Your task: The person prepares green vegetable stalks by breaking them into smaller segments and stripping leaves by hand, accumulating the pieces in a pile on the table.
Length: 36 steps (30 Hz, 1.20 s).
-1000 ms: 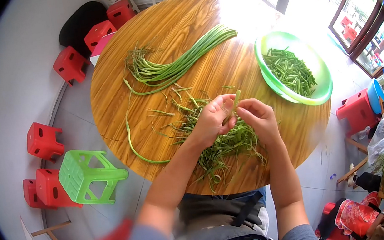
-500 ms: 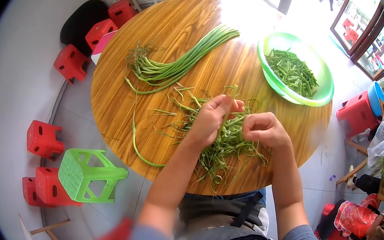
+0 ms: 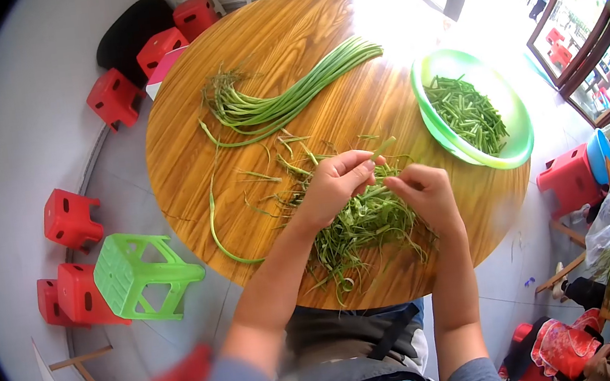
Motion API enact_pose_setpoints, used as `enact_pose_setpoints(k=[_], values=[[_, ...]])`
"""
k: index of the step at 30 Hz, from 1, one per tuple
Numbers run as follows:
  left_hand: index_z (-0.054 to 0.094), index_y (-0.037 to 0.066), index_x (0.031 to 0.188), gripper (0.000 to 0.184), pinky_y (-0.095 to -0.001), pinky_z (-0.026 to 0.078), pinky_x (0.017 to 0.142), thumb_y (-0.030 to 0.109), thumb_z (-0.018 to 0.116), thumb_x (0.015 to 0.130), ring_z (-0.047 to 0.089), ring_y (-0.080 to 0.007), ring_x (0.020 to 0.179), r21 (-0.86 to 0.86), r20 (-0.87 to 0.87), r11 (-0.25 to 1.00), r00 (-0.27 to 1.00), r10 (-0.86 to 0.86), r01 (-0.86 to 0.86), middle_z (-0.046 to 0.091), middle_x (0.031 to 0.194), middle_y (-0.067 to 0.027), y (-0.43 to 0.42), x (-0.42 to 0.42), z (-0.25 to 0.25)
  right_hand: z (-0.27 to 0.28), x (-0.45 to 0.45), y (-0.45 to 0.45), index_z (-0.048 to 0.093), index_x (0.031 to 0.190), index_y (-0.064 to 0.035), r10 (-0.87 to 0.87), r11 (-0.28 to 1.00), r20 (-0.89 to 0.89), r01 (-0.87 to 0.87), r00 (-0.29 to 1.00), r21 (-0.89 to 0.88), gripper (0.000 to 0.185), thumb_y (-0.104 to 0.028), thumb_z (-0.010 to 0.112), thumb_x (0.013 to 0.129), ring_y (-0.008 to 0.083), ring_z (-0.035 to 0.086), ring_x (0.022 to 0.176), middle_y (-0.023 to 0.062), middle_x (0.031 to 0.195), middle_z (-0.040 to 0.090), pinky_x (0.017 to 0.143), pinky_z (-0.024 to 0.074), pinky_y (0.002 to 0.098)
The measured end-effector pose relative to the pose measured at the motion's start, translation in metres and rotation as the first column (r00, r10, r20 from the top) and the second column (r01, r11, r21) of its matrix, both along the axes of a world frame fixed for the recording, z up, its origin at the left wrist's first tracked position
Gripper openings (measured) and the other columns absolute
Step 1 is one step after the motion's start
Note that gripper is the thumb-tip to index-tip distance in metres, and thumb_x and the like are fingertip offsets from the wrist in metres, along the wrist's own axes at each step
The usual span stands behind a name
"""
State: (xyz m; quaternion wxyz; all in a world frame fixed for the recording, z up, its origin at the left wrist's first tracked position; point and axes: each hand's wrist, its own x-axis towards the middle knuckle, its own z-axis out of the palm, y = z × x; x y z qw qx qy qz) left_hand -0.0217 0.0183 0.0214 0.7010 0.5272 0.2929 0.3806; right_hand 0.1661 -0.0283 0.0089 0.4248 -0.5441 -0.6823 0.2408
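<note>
My left hand (image 3: 336, 186) pinches a short green stalk piece (image 3: 385, 147) between thumb and fingers, its tip pointing up and right. Close by on the right, my right hand (image 3: 425, 192) has its thumb and forefinger pressed together; anything between them is too small to make out. Under both hands lies a loose pile of thin green peelings (image 3: 363, 233). Farther back, a bundle of long green stalks (image 3: 294, 100) curves across the round wooden table (image 3: 185, 144). Cut green pieces (image 3: 467, 113) fill the bottom of a pale green bowl (image 3: 439, 132) at the right.
One long stalk (image 3: 213, 221) trails along the left of the table. A green stool (image 3: 121, 278) and red stools (image 3: 72, 219) stand on the floor at the left. At the lower right sits a person in red patterned clothing (image 3: 568, 345), near a plastic bag (image 3: 605, 230).
My right hand moved down from the stalk, then back up a little beside my left hand. The stalk piece in my left hand now tilts more to the right.
</note>
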Motion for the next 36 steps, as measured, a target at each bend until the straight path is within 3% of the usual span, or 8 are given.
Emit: enact_pose_setpoints(k=[4,10,19,23,26,29,32,36], values=[[0.060,-0.002,0.104,0.022,-0.0172,0.037,0.053,0.012,0.053,0.089,0.046,-0.0028,0.061,0.027,-0.090,1.000,0.996,0.016,-0.014,0.056,0.073,0.0010,-0.004,0.005,-0.003,0.003,-0.005,0.002,0.057,0.110,-0.0025,-0.057,0.998,-0.269,0.050,0.961,-0.031,0.034,-0.011,0.068,0.080,-0.0004,0.038,0.053,-0.0062,0.064,0.047,0.045,0.0289,0.0167],[0.060,-0.002,0.102,0.022,-0.0214,0.041,0.054,0.015,0.053,0.089,0.050,-0.0054,0.061,0.142,-0.235,0.988,0.972,-0.026,0.061,0.060,0.074,-0.0004,-0.009,0.013,-0.010,0.008,-0.006,-0.001,0.061,0.102,-0.0013,-0.038,0.994,-0.584,-0.032,0.811,-0.109,0.017,-0.010,0.058,0.089,0.0001,0.040,0.059,-0.0063,0.070,0.049,0.050,0.0299,0.0156],[0.063,-0.003,0.083,0.021,-0.0279,0.041,0.051,0.017,0.056,0.085,0.051,-0.0111,0.054,0.373,-0.315,0.926,0.930,0.192,-0.064,0.057,0.061,-0.0076,-0.014,0.018,-0.012,0.003,-0.009,0.003,0.066,0.089,0.0014,-0.162,0.961,-0.396,0.236,0.904,0.145,0.010,-0.005,0.065,0.081,0.0079,0.051,0.061,0.0013,0.074,0.058,0.055,0.0405,0.0200],[0.062,-0.003,0.082,0.019,-0.0285,0.040,0.049,0.015,0.055,0.085,0.050,-0.0113,0.051,0.406,-0.364,0.901,0.877,0.312,-0.152,0.056,0.057,-0.0073,-0.012,0.019,-0.020,0.007,-0.026,-0.003,0.067,0.090,-0.0001,-0.141,0.911,-0.090,0.165,0.986,0.377,0.014,-0.003,0.068,0.076,0.0124,0.058,0.066,0.0070,0.081,0.062,0.058,0.0470,0.0237],[0.062,-0.003,0.083,0.018,-0.0290,0.040,0.049,0.013,0.055,0.086,0.049,-0.0128,0.050,0.257,-0.256,0.920,0.898,0.359,-0.295,0.056,0.059,-0.0081,-0.009,0.019,-0.022,0.004,-0.039,-0.003,0.067,0.094,-0.0014,-0.030,0.872,0.001,0.026,1.000,0.488,0.021,-0.001,0.070,0.073,0.0155,0.062,0.071,0.0093,0.083,0.063,0.061,0.0505,0.0258],[0.062,-0.003,0.084,0.015,-0.0298,0.042,0.051,0.010,0.055,0.086,0.052,-0.0166,0.052,0.050,-0.160,0.960,0.946,0.281,-0.277,0.058,0.064,-0.0101,-0.011,0.017,-0.008,0.004,-0.039,0.001,0.067,0.095,-0.0012,-0.171,0.846,-0.076,0.186,0.982,0.500,0.020,0.001,0.068,0.075,0.0158,0.062,0.072,0.0095,0.084,0.063,0.061,0.0508,0.0256],[0.062,-0.004,0.086,0.015,-0.0309,0.044,0.054,0.010,0.056,0.085,0.055,-0.0203,0.056,0.451,-0.263,0.880,0.920,0.292,-0.150,0.060,0.071,-0.0120,-0.022,0.017,0.007,0.003,-0.034,0.004,0.067,0.096,-0.0011,-0.217,0.831,-0.101,0.238,0.971,0.503,0.021,0.002,0.067,0.076,0.0158,0.062,0.072,0.0096,0.084,0.063,0.062,0.0499,0.0251],[0.063,0.000,0.095,0.016,-0.0243,0.043,0.055,0.013,0.059,0.087,0.054,-0.0073,0.063,0.782,-0.156,0.616,0.927,0.341,-0.095,0.062,0.074,-0.0037,-0.018,0.025,-0.017,0.002,-0.028,0.004,0.066,0.097,0.0003,-0.239,0.871,-0.319,0.348,0.917,0.347,0.018,0.002,0.063,0.080,0.0114,0.058,0.073,0.0069,0.086,0.062,0.064,0.0466,0.0223]])
